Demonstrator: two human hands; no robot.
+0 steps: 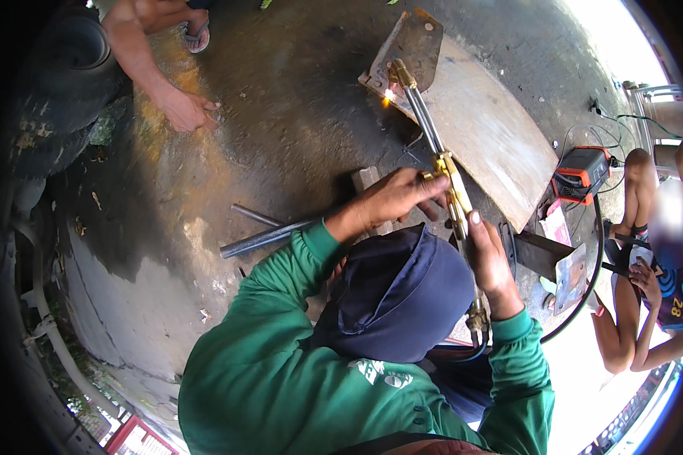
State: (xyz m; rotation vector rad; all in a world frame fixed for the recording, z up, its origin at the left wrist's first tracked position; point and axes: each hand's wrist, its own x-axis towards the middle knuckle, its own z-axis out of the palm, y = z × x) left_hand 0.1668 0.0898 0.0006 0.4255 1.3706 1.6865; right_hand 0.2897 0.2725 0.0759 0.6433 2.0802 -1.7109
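My right hand is closed round the handle of a brass cutting torch, its thumb lying along the top. Further up, my left hand closes its fingers on the torch body beside the valve fittings. The torch tubes run away from me to an angled brass head. A bright orange glow shows just below that head, at the edge of a big rusty steel plate. At the plate's far end lies a smaller, darker metal plate with holes. A rounded navy cloth shape sits between my green sleeves.
Another person's hand reaches in at the far left. At right, a seated person is near an orange-and-black machine. A black hose curves by a steel channel piece. Metal tubes lie left of my hands.
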